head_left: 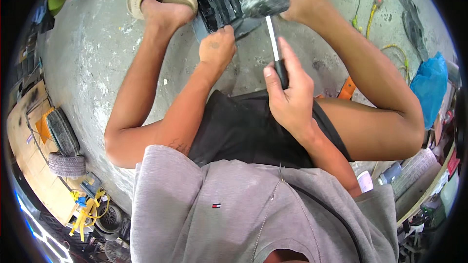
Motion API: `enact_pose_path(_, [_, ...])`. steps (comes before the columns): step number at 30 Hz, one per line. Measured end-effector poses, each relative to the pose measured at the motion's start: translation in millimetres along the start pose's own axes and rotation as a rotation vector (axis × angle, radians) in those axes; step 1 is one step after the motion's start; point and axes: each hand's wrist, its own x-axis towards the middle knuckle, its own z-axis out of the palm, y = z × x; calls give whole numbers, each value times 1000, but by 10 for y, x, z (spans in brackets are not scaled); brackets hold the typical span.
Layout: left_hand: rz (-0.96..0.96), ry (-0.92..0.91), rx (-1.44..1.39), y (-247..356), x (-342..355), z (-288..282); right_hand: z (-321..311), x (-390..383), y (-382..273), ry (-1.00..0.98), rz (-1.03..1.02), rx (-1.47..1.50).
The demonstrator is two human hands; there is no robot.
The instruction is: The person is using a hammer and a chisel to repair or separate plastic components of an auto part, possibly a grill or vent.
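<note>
A: What have we got in each hand?

B: In our right hand (292, 90) we hold the mallet (272, 36), the thumb folded against its black handle (281, 74) and one finger stretched up alongside, so the grip looks rather loose. Our left hand (217, 51) is closed in a fist on a narrow dark part (239, 21); we cannot tell whether that is a separate tool or belongs to the black ribbed piece (214, 0)

A: Why hold things like this?

B: We judge that gripping the mallet low leaves its shaft free for a swing, while the left fist steadies things. The ribbed piece lies on the floor (97, 58) between our left foot (168, 12) and right foot (304, 0), probably to keep it within reach of both hands

A: And where is it from our grips?

B: It stretches away just beyond the left fist. The mallet's head sits above the right hand, overlapping the piece's right side in our view, though we can't tell if they touch
</note>
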Motion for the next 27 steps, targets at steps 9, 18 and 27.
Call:
enact_pose_path(9, [-21,49,8,47,50,51,254,306,-36,272,-358,169])
enact_pose_path(18, [-2,77,8,-74,14,121,578,169,746,35,-180,-170])
enact_pose_path(27, [49,62,-15,-18,55,129,553,130,704,243,-351,-193])
